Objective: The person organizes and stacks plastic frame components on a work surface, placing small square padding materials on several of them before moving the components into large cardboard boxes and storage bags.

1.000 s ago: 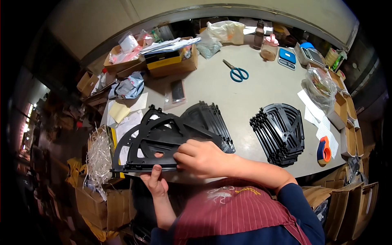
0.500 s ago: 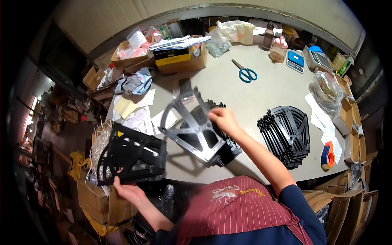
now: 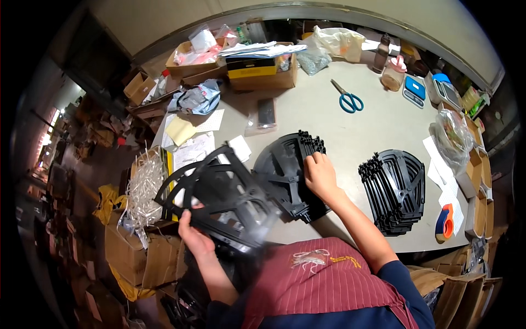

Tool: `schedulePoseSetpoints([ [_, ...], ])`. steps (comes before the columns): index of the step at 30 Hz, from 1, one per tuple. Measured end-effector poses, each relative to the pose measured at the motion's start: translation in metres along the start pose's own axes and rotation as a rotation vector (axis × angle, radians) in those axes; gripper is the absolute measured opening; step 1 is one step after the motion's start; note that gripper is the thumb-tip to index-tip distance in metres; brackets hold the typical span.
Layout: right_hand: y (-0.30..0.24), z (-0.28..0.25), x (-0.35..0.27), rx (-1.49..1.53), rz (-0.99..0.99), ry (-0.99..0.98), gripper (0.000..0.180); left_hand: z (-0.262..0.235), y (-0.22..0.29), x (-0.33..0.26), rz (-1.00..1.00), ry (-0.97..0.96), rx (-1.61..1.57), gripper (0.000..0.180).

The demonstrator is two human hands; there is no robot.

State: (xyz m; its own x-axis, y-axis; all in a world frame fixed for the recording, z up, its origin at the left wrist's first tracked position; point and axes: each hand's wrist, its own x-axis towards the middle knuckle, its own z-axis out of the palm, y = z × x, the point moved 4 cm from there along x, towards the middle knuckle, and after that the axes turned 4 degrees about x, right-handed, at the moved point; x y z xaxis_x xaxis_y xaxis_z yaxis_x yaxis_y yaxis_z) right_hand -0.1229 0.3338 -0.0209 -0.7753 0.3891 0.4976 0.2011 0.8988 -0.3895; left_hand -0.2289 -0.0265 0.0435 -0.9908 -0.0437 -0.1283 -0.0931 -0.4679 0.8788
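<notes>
My left hand [image 3: 196, 234] is closed round the lower left edge of several black fan-shaped plastic frames [image 3: 222, 178]. They are held up tilted at the table's front left, partly smeared by motion. My right hand [image 3: 320, 174] has its fingers curled at the right edge of a stack of like black frames [image 3: 279, 176] lying mid-table. How many frames its fingers grip is hidden. A second stack of black frames [image 3: 395, 189] lies fanned out to the right of my right forearm.
Scissors [image 3: 346, 97] lie at the back, with a blue scale [image 3: 415, 88] and a pink-lidded jar [image 3: 393, 74] to their right. An orange tape roll [image 3: 445, 222] sits near the right edge. Left are papers [image 3: 194, 151] and a carton of white strands [image 3: 147, 189].
The frame lifted over the middle stack has left that place and now seems to be with those in my left hand. My right hand has come down to the stack's edge. The view has shifted.
</notes>
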Motion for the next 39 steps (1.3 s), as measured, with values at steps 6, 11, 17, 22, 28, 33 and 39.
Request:
schedulePoseSetpoints([
  [6, -0.067, -0.039, 0.008, 0.966, 0.257, -0.597, 0.027, 0.042, -0.002, -0.022, 0.003, -0.318, 0.094, 0.027],
  [11, -0.046, -0.018, 0.018, 0.799, 0.265, -0.385, 0.022, 0.027, 0.003, -0.010, 0.183, -0.128, 0.238, 0.025],
  [17, 0.018, 0.015, 0.022, 0.089, 0.173, -0.241, 0.014, 0.001, 0.055, -0.002, 0.433, 0.057, 0.308, 0.027],
  [22, 0.013, -0.004, 0.015, -0.001, 0.100, 0.026, 0.014, -0.007, 0.062, -0.007, 0.389, 0.052, 0.246, 0.026],
  [28, -0.049, -0.029, 0.014, 0.786, 0.184, -0.465, 0.032, 0.019, 0.016, -0.009, 0.135, -0.160, 0.145, 0.025],
  [33, -0.072, -0.027, 0.001, 1.058, 0.298, -0.669, 0.031, 0.040, -0.004, -0.012, 0.132, -0.243, 0.234, 0.026],
  [39, -0.072, -0.025, 0.003, 1.599, 0.459, -0.620, 0.024, 0.036, 0.007, -0.013, 0.257, -0.178, 0.285, 0.033],
])
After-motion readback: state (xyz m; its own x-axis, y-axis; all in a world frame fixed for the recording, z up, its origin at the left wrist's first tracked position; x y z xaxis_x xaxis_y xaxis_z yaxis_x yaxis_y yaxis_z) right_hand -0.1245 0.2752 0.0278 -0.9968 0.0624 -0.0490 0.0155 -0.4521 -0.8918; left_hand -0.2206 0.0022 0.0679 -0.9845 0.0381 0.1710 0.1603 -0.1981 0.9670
